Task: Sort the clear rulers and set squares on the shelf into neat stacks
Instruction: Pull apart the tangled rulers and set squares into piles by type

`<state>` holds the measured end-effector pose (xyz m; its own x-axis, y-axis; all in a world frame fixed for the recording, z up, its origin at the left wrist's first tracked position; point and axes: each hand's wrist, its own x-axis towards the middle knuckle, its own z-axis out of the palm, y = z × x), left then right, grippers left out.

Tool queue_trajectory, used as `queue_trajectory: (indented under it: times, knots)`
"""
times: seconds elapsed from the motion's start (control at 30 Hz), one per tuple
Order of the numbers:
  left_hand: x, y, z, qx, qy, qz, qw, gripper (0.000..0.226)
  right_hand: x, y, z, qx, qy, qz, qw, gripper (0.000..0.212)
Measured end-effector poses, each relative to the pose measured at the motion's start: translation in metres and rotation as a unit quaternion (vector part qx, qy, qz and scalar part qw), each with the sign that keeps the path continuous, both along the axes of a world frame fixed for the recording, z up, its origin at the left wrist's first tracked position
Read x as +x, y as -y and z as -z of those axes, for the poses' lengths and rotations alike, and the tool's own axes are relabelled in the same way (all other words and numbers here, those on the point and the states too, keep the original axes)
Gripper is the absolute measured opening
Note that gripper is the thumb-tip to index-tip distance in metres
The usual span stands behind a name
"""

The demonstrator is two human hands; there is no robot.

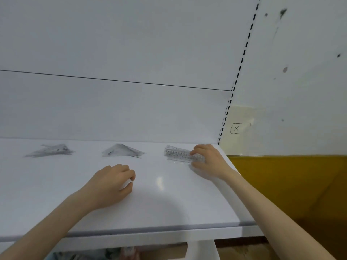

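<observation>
Clear plastic rulers [178, 153] lie in a stack at the back right corner of a white shelf [169, 203], where a person's right hand [208, 160] squares them up. Its fingers [195, 152] curl over the stack's far edge and right end, and the thumb sits at the near edge, so the stack is pinched between them, a hold that seems meant to bring the edges flush. The right forearm reaches in from the lower right, across the shelf's front edge, with the wrist low over the surface. Two piles of set squares share the back row: the left pile [50, 151], loosely fanned, and the middle pile [122, 151], tidier. They stand well apart from each other and from the rulers, which suggests one spot per shape. The left hand [110, 182] rests knuckles-up on the bare middle of the shelf, near none of the piles. Its fingers are loosely curled with nothing visible in them, apparently idle while the other works. The sorting looks close to done, with the left pile the least even.
</observation>
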<state>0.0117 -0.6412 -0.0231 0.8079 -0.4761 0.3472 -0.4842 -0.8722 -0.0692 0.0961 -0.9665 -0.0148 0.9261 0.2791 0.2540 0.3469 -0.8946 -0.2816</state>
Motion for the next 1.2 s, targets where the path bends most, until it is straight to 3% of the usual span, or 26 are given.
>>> queue_trajectory:
  times: [0.3,0.53,0.87,1.2]
  knots:
    - [-0.063,-0.108,-0.019,0.006,-0.047,-0.163,0.986,0.031,-0.051,-0.144,-0.044,-0.114,0.049,-0.131,0.983,0.050]
    - [-0.132,-0.227,-0.020,-0.007,-0.040,-0.220,0.975,0.029,-0.100,-0.286,-0.042,-0.102,0.065,-0.219,0.968,0.052]
    - [-0.188,-0.381,-0.019,-0.036,-0.073,-0.250,0.965,0.025,-0.151,-0.459,-0.026,-0.087,0.023,-0.229,0.969,0.047]
    - [-0.164,-0.490,-0.015,-0.088,-0.050,-0.280,0.955,0.019,-0.111,-0.579,-0.024,-0.060,-0.005,-0.240,0.969,0.041]
